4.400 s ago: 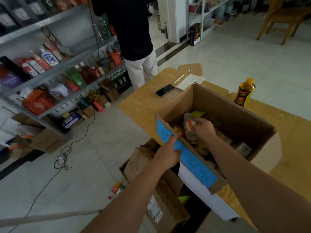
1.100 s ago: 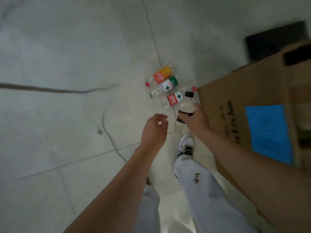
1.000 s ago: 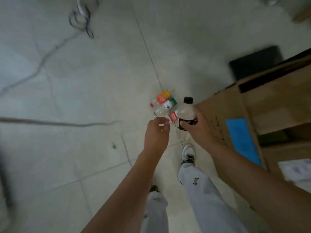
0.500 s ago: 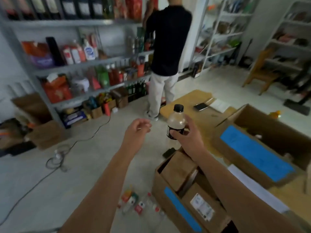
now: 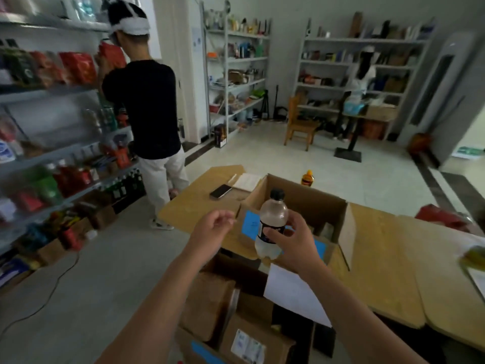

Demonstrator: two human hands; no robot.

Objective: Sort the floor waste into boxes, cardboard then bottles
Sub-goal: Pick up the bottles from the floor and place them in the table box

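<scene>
My right hand [image 5: 294, 241] grips a clear plastic bottle [image 5: 271, 219] with a black cap and a dark label, held upright in front of the near wall of an open cardboard box [image 5: 325, 206] on the wooden table [image 5: 378, 261]. That box carries a blue label on its front. My left hand [image 5: 212, 232] hovers just left of the bottle, fingers loosely curled and holding nothing. Below my arms a second cardboard box [image 5: 236, 334] stands on the floor, filled with flattened cardboard pieces.
A phone [image 5: 221, 191] and a notebook [image 5: 248, 178] lie on the table's far end, an orange bottle [image 5: 307, 178] behind the box. A person in a black shirt [image 5: 147, 109] stands at the stocked shelves on the left. A cable [image 5: 44, 298] trails across the floor.
I have risen from the floor with the bottle picked up there. My right hand has carried it up and forward to the table box. The view has swung up from the floor bottles.
</scene>
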